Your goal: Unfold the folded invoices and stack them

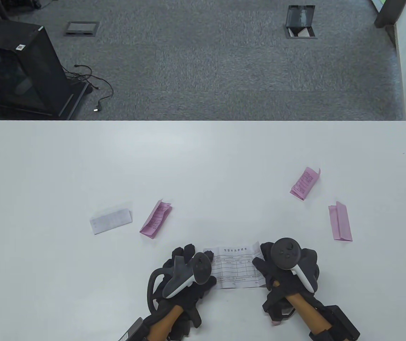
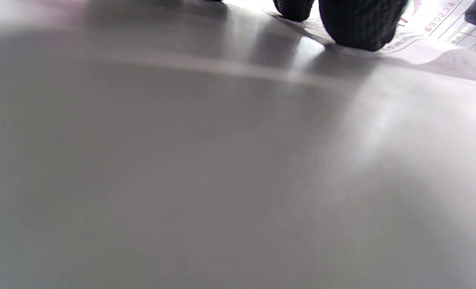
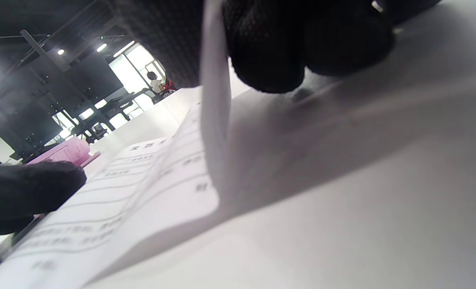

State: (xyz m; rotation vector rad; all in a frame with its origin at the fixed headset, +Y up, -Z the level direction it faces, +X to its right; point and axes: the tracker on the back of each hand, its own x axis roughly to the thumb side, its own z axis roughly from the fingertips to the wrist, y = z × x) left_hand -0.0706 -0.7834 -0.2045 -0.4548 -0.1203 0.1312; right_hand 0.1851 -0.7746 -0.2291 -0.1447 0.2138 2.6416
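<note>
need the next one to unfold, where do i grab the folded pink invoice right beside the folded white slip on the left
Probably best taken at the far end of the folded pink paper invoice, where a loose flap lifts slightly off the white table. Come in from the far right side with the left hand, which is nearer; the rest lies flat, offering little edge to pinch.

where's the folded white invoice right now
In the table view the folded white invoice lies on the table's left side, just left of a folded pink invoice and up-left of the left hand.
</note>
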